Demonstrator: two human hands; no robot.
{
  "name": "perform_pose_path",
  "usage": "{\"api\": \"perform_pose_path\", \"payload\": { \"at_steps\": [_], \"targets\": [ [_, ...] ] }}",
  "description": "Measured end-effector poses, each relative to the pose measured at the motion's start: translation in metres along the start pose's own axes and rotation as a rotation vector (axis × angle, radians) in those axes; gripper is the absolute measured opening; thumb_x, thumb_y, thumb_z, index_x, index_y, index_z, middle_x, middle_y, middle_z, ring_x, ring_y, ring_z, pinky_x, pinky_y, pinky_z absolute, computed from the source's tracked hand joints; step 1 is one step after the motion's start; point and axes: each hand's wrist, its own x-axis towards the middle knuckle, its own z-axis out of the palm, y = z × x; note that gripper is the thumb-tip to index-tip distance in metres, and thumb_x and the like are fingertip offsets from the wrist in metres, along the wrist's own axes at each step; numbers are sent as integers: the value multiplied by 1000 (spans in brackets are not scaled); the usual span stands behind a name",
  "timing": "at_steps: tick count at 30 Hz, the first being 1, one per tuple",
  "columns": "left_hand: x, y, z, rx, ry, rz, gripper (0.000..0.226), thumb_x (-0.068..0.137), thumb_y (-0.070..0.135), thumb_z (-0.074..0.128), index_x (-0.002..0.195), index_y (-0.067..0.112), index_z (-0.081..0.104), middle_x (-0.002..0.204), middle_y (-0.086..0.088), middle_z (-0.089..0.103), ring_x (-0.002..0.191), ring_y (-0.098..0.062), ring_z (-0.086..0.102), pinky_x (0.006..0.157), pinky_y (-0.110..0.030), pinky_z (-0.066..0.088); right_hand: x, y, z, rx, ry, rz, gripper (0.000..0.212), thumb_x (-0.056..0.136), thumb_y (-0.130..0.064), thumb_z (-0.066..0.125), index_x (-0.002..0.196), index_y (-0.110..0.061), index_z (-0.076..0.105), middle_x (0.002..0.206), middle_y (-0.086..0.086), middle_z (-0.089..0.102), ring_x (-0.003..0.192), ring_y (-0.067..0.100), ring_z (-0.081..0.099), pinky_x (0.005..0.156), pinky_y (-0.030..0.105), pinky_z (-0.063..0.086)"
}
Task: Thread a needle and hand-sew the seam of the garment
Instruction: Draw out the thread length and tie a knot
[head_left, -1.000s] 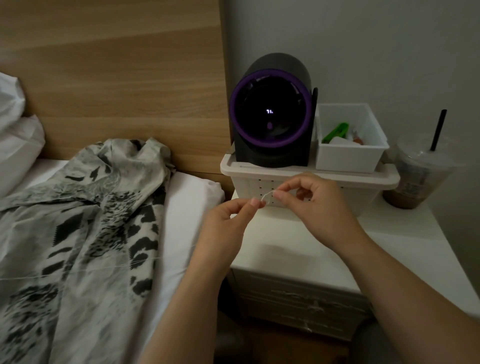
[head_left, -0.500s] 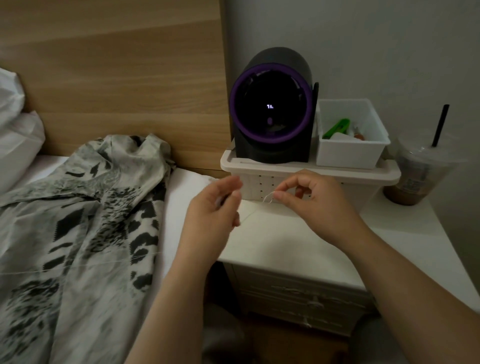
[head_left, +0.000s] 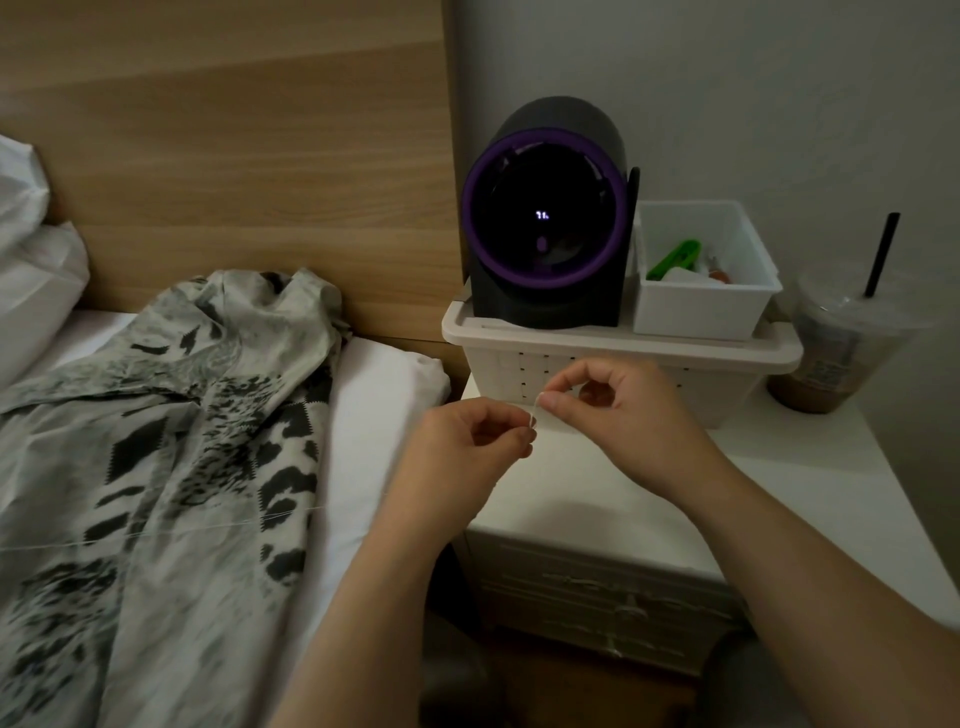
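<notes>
My patterned garment (head_left: 171, 441) lies spread on the bed at my left, with a strip of bare sheet between it and the white nightstand (head_left: 779, 493). The nightstand's front is open under my hands. At its back, a basket (head_left: 623, 345) carries a dark device (head_left: 545, 228) and a small bin (head_left: 696, 317) holding a green tool (head_left: 672, 257). My left hand (head_left: 462, 457) and right hand (head_left: 628, 415) nearly meet, each pinching thin thread (head_left: 532, 413) at the fingertips.

**Q:** Which colours mark the garment (head_left: 171, 426)?
**A:** Pale grey, with black animal-print blotches and zigzag patches. The thread (head_left: 208, 528) is whitish.
**Q:** And the other things?
**A:** Black device (head_left: 550, 306) with a purple ring (head_left: 545, 279). White basket (head_left: 613, 353), white bin (head_left: 696, 312), green clip (head_left: 675, 257). Brown drink (head_left: 810, 389), black straw (head_left: 880, 254). The headboard (head_left: 234, 156) is light wood grain.
</notes>
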Motion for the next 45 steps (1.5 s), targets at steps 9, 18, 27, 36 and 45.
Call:
{"api": "perform_pose_path", "payload": {
  "at_steps": [9, 18, 27, 36, 45],
  "targets": [
    [3, -4, 1, -142, -10, -65, 13, 87, 13, 67, 80, 24, 70, 71, 9, 72, 72, -3, 68, 68, -13, 53, -1, -1, 4, 116, -14, 55, 2, 86, -36, 65, 86, -35, 66, 81, -13, 64, 74, 2, 58, 64, 15, 45],
    [5, -5, -2, -512, 3, -204, 18, 89, 17, 63, 79, 26, 75, 76, 6, 71, 66, -3, 62, 64, -18, 50, -1, -3, 12, 853, -240, 423, 24, 92, -3, 51, 108, -12, 66, 89, -1, 72, 59, 8, 57, 60, 24, 52],
    [5, -6, -3, -481, 86, -258, 11, 89, 28, 63, 90, 30, 73, 71, 20, 67, 79, -5, 52, 72, -27, 40, -1, -5, 26, 774, -369, 313, 24, 90, -7, 59, 112, -16, 66, 82, -6, 67, 61, 7, 56, 62, 23, 51],
    [8, -8, -3, -610, 57, -360, 14, 86, 28, 64, 98, 23, 68, 82, 8, 57, 73, -8, 45, 64, -22, 37, -1, -5, 30, 884, -375, 333, 19, 91, -10, 57, 108, -5, 62, 73, 2, 68, 63, 10, 62, 65, 23, 54],
    [6, -5, -5, -651, 30, -437, 16, 84, 28, 67, 98, 27, 75, 106, 6, 61, 92, -11, 50, 62, -22, 45, 2, 1, 29, 741, -213, 272, 9, 88, -16, 63, 83, -17, 70, 65, -5, 64, 61, 7, 60, 65, 23, 51]
  ]
}}
